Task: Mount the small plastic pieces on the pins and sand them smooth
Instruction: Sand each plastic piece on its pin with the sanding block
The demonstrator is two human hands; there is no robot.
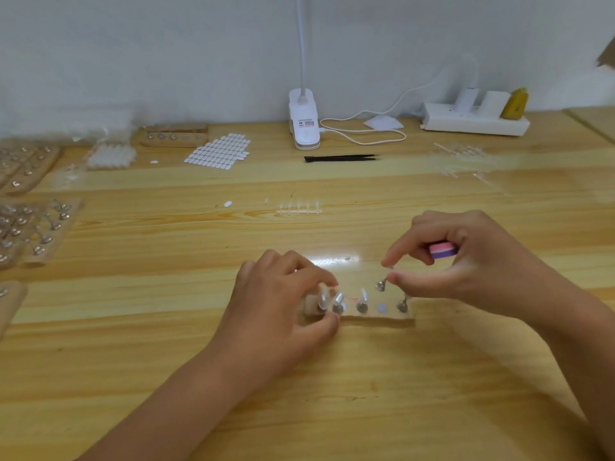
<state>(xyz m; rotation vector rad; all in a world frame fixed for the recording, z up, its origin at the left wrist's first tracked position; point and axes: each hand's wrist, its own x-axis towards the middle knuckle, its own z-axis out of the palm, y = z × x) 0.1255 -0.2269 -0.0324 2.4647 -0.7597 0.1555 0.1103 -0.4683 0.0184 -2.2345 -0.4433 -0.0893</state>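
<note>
At the near edge of the light wooden table (332, 377), two bare forearms are reaching in toward a small pale wooden block (372, 317), which is lying with its long axis running left to right. The left hand (283, 304) is gripping the block's left end, thumb on the front edge and fingers curled over the back. Four of the block's five sockets are holding metal pins, and the three left pins are carrying clear plastic tips (322, 299) that are pointing up and slightly away; the fourth socket (381, 308) is showing only a pale disc. Just above it, the right hand (466, 261) is pinching a lifted metal pin (381, 286) between forefinger and thumb, base down, stem tilting up to the right, while its other fingers are curling round a pink-and-purple sanding block (442, 250). Farther off, a clear sprue of plastic pieces (299, 208) is lying crosswise. At the left, more wooden pin boards (36, 227) are sitting. Beyond are lying a sheet of white oval stickers (218, 151) and a black tool (342, 158); a white clip lamp (304, 124) and a white power strip (476, 121) are standing by the wall.
</note>
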